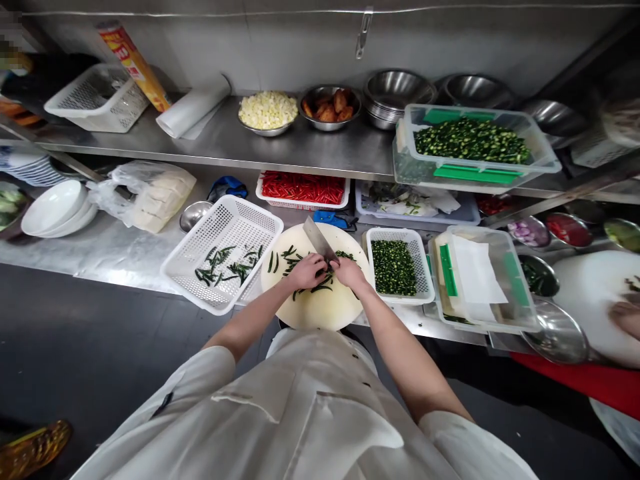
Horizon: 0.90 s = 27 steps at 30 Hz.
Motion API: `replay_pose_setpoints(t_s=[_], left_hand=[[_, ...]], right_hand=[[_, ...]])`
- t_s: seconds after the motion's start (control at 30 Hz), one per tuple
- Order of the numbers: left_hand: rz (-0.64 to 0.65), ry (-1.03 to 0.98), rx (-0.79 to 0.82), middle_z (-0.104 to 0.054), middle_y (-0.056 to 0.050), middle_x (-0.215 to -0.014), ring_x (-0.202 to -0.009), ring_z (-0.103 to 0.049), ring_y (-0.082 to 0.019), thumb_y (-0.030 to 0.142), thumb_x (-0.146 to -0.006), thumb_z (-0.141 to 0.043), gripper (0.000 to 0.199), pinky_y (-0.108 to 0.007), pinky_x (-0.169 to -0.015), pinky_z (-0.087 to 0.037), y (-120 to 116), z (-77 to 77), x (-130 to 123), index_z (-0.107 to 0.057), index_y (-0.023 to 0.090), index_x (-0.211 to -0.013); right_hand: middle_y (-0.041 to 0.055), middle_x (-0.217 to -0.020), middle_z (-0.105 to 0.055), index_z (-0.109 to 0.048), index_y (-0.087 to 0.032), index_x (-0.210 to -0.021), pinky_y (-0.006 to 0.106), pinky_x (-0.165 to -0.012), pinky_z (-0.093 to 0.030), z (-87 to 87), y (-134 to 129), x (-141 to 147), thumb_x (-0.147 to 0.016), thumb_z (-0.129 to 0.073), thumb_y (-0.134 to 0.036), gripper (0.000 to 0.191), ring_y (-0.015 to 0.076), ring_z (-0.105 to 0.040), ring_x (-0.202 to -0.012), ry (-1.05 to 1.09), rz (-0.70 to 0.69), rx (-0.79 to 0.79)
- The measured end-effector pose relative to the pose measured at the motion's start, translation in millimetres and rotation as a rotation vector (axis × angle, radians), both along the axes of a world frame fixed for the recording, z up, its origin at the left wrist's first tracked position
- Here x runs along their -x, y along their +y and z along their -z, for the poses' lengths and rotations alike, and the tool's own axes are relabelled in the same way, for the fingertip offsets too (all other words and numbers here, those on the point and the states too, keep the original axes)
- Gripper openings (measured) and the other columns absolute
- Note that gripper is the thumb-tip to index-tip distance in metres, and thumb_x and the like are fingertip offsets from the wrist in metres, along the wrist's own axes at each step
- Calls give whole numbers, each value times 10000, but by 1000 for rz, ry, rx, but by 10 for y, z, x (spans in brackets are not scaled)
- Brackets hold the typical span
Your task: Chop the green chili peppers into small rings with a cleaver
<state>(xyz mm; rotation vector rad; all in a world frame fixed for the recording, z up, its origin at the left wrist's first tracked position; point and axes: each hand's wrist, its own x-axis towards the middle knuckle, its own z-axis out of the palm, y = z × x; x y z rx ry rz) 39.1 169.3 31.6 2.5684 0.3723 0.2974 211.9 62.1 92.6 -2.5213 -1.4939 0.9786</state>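
A round white cutting board lies in front of me with green chili peppers scattered over it. My right hand grips a cleaver, its broad blade pointing away and to the left. My left hand has its fingers curled down beside the blade, over some green peppers; what they pinch is mostly hidden. Left of the board stands a white perforated basket holding a few whole green peppers. Right of it, a smaller white basket is full of chopped green peppers.
Behind the board sits a tray of red chilies. A lidded plastic box and a steel bowl stand to the right. A steel shelf overhead carries bowls and a tub of chopped greens. Another person's hand shows at far right.
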Motion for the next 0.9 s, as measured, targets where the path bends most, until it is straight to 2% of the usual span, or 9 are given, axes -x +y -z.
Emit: replay_pose_setpoints(t_s=[0.13, 0.23, 0.3, 0.4, 0.5, 0.6, 0.7, 0.83, 0.9], left_hand=[[-209, -4, -39, -606, -169, -1470, -1435, -521, -325, 462, -1046, -539, 514, -511, -1246, -418, -123, 53, 63, -576, 175, -1471], [-244, 59, -96, -452, -229, -1652, -1596, -343, -405, 570, -993, -604, 807, -597, -1310, -306, -365, 183, 50, -405, 112, -1628], [-278, 70, -119, -384, -224, -1706, -1635, -267, -410, 528, -1012, -583, 806, -618, -1324, -262, -511, 269, -41, -351, 118, -1666], [-367, 44, -124, -391, -205, -1710, -1635, -287, -386, 451, -1052, -530, 710, -593, -1323, -273, -606, 338, -246, -368, 135, -1666], [-417, 25, -103, -451, -208, -1670, -1577, -385, -404, 491, -1044, -558, 690, -585, -1285, -330, -590, 312, -369, -434, 152, -1631], [-434, 32, -95, -545, -206, -1579, -1454, -504, -431, 556, -1001, -627, 709, -610, -1236, -366, -542, 211, -329, -488, 197, -1596], [-376, 52, -128, -585, -193, -1493, -1389, -518, -428, 575, -935, -720, 721, -619, -1239, -351, -444, 90, -231, -547, 221, -1539], [-73, 75, -119, -576, -155, -1399, -1358, -495, -361, 454, -892, -776, 541, -510, -1187, -443, -249, 26, -211, -657, 225, -1367], [13, 80, -94, -581, -142, -1314, -1288, -515, -327, 367, -899, -749, 394, -454, -1100, -501, -180, 52, -240, -696, 220, -1260]], right_hand=[[122, -1292, -766, -730, -185, -1272, 266, -987, -468, 17, -112, -202, -1131, -455, -405, 380, 244, -697, -1221, 27, 24, -24], [126, -1310, -759, -726, -190, -1279, 277, -996, -468, 22, -248, -305, -1130, -449, -412, 385, 251, -691, -1242, 8, 53, -24], [143, -1311, -756, -718, -186, -1277, 297, -1002, -472, 18, -319, -344, -1137, -414, -411, 404, 265, -691, -1245, -10, 63, -17], [174, -1286, -758, -683, -167, -1296, 324, -992, -480, 9, -392, -348, -1150, -345, -399, 435, 284, -706, -1216, -21, 42, -19], [174, -1229, -773, -628, -155, -1347, 325, -953, -490, 4, -447, -289, -1154, -325, -372, 420, 284, -734, -1153, -20, 8, -28], [164, -1189, -782, -592, -164, -1387, 320, -913, -499, -4, -483, -219, -1155, -319, -366, 411, 278, -752, -1107, -40, 9, -9], [171, -1190, -780, -593, -174, -1393, 334, -899, -507, -34, -482, -200, -1155, -307, -364, 417, 290, -753, -1103, -63, 18, 8], [181, -1221, -771, -642, -169, -1332, 332, -935, -498, -101, -432, -254, -1151, -331, -348, 402, 291, -736, -1146, -57, -3, -1], [183, -1226, -767, -653, -168, -1318, 321, -949, -491, -120, -391, -268, -1150, -347, -351, 394, 281, -730, -1153, -56, -16, -23]])
